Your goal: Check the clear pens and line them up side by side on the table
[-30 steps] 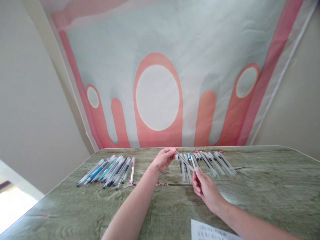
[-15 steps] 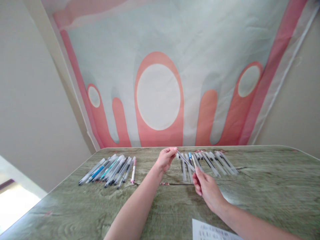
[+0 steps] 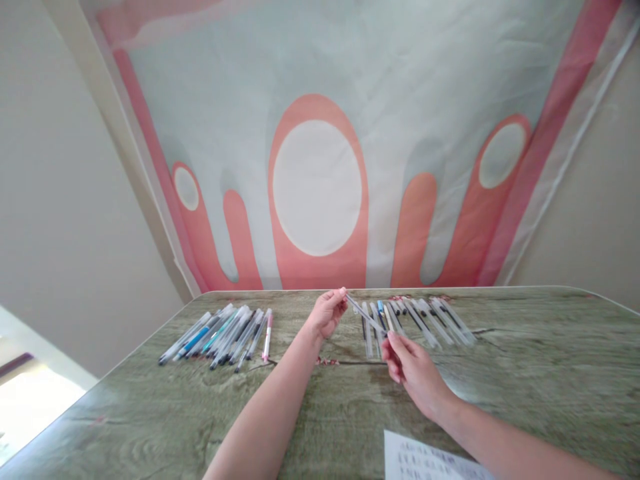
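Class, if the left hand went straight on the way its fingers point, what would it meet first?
Pinching a slim greyish pen, the left hand would probably pass over the wood-patterned table edge and meet the printed grey and coral sheet; depth is unclear.

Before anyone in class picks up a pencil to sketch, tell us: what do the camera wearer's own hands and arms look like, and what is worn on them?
The left hand and right hand are bare, without gloves. No sleeve, watch or bracelet shows on the left forearm or the right forearm. Fingernail details are too small to tell.
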The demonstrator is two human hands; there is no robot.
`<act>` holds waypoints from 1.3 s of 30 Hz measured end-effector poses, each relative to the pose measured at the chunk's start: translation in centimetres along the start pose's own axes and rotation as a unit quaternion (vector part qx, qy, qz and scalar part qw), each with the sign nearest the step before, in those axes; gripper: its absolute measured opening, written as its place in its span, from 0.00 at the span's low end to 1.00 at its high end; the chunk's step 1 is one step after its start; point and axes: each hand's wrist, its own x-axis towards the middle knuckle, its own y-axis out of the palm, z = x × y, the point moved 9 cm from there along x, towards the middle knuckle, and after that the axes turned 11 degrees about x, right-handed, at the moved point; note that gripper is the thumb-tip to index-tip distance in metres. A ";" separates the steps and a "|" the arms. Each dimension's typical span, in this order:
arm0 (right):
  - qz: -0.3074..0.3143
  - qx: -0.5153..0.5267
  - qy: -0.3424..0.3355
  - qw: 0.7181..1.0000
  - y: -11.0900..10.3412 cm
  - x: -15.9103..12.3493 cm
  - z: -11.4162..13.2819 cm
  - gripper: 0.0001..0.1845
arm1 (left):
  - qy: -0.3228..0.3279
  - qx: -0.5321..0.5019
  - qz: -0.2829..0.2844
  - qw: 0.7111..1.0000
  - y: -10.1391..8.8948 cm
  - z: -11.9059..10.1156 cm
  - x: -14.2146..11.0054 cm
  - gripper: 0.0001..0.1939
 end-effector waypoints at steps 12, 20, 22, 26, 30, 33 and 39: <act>0.012 -0.060 -0.007 0.998 0.3 -0.2 0.2 0.19 | -0.026 -0.020 0.020 0.999 0.5 1.8 0.1 0.11; 0.017 0.023 0.029 0.999 0.2 0.1 -0.2 0.21 | -0.030 -0.028 0.010 0.999 1.0 1.7 -0.2 0.12; 0.016 0.049 0.045 0.998 0.1 0.2 -0.3 0.22 | -0.033 -0.021 0.013 0.999 1.2 1.4 -0.3 0.12; 0.020 0.043 0.040 0.998 0.0 0.4 -0.2 0.20 | -0.037 0.006 0.014 0.999 1.4 0.8 -0.6 0.13; 0.019 -0.017 0.018 1.000 -0.1 0.5 -0.1 0.20 | -0.007 0.026 -0.018 0.999 0.7 0.1 -2.2 0.14; 0.022 -0.077 0.004 0.997 0.1 0.3 -0.2 0.21 | 0.013 0.011 -0.065 0.998 -0.6 0.3 -3.9 0.16; 0.067 -0.190 -0.027 0.979 1.2 -0.4 -0.4 0.19 | 0.007 -0.030 -0.101 0.994 -2.3 1.8 -5.6 0.15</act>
